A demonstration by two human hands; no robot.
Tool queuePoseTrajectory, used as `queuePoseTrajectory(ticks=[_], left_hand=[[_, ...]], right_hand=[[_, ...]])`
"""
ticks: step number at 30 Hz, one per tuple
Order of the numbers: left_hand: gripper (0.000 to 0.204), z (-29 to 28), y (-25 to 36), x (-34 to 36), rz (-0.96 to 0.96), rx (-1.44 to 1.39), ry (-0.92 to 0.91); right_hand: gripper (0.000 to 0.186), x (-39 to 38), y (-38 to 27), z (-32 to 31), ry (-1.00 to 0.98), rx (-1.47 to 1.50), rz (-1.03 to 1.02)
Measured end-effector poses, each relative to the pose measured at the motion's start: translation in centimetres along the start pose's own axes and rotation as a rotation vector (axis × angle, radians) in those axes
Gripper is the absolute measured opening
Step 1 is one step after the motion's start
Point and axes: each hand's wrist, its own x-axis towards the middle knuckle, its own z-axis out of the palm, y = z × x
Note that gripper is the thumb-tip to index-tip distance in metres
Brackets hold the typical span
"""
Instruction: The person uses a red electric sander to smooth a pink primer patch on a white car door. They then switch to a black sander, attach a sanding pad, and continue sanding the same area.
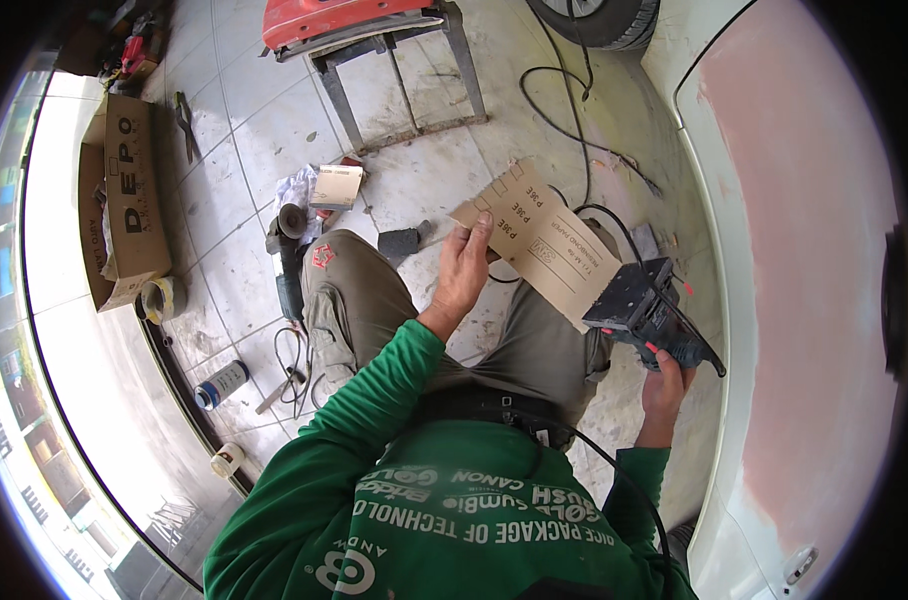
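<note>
My left hand (462, 268) pinches one end of a brown-backed sandpaper sheet (564, 250), thumb on top. The sheet slants down to the right over my knee, printed backing facing up. At its other end, the sheet meets the flat black pad of an electric sander (664, 325), tilted with the pad toward the sheet. I cannot tell whether the paper is clamped there. My right hand (666, 392) grips the sander's body from below, its fingers partly hidden. A black cord runs from the tool area.
Car bodywork with a pinkish patch (804, 260) rises at right. On the tiled floor lie an angle grinder (286, 262), a dark block (399, 242), a blue-and-white bottle (222, 385) and loose cable (564, 130). A cardboard box (139, 220) stands left; a red-topped stand (349, 20) is ahead.
</note>
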Motion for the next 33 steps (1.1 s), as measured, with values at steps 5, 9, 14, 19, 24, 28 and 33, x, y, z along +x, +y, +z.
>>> queuePoseTrajectory(ticks=[5,9,14,19,24,28,33], left_hand=[[0.042,-0.1,-1.5,4.1,-0.308,-0.487,0.115],[0.04,0.3,-2.2,4.6,-0.288,-0.465,0.111],[0.032,-1.3,-1.1,4.2,-0.131,-0.347,0.18],[0.015,-0.8,1.9,3.8,0.055,-0.294,0.132],[0.015,1.0,3.3,6.0,0.118,-0.234,0.143],[0.019,3.3,4.8,6.9,0.273,-0.197,0.111],[0.016,6.3,7.1,5.5,0.431,-0.113,0.034]], right_hand=[[0.071,1.0,-0.4,-0.2,-0.061,0.069,0.045],[0.067,0.7,-1.7,0.2,-0.053,-0.054,0.065],[0.064,0.0,-3.4,0.3,-0.186,-0.264,-0.014],[0.063,-3.1,-3.3,2.5,-0.097,-0.311,-0.136],[0.076,-7.0,-2.6,4.8,-0.209,-0.363,-0.205],[0.076,-9.0,-1.0,3.8,-0.28,-0.267,-0.052],[0.059,-6.9,-2.6,-0.7,-0.449,-0.166,0.214]])
